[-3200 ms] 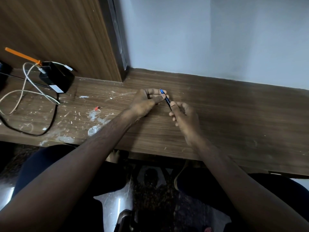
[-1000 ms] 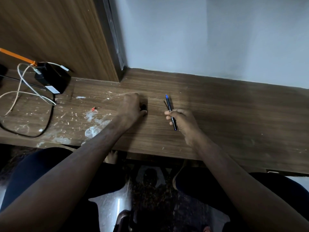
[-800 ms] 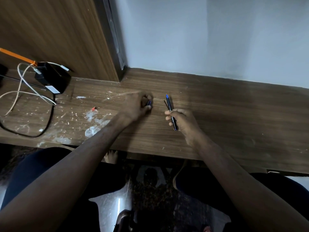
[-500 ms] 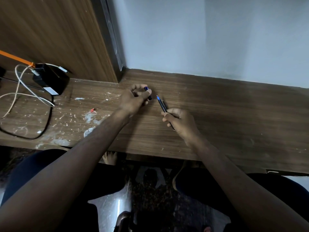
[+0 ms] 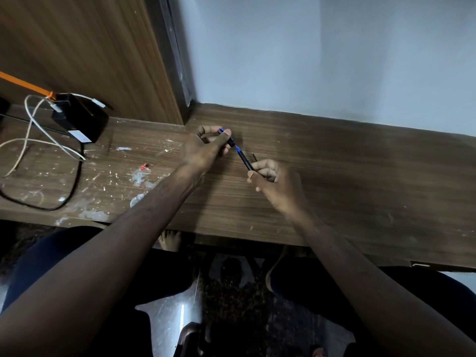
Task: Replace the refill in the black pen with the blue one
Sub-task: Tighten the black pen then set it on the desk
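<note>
My right hand [image 5: 273, 181] pinches the black pen barrel [image 5: 244, 160], which slants up and to the left with a blue tip of refill showing at its upper end. A thin dark refill [image 5: 254, 157] sticks up beside the same fingers. My left hand [image 5: 206, 148] is closed on a short black and blue pen piece [image 5: 226, 136]. That piece points down toward the barrel's blue end, with a small gap between them. Both hands hover just above the wooden desk [image 5: 334, 176].
A black adapter [image 5: 79, 117] with white and black cables [image 5: 51, 143] sits at the desk's left. White flecks and a small red bit [image 5: 143, 166] lie left of my left arm. A wooden panel and a pale wall rise behind the desk.
My left hand picked the short pen piece up off the desk and brought it to the barrel. My right hand lifted the barrel and tilted its blue end toward the left hand.
</note>
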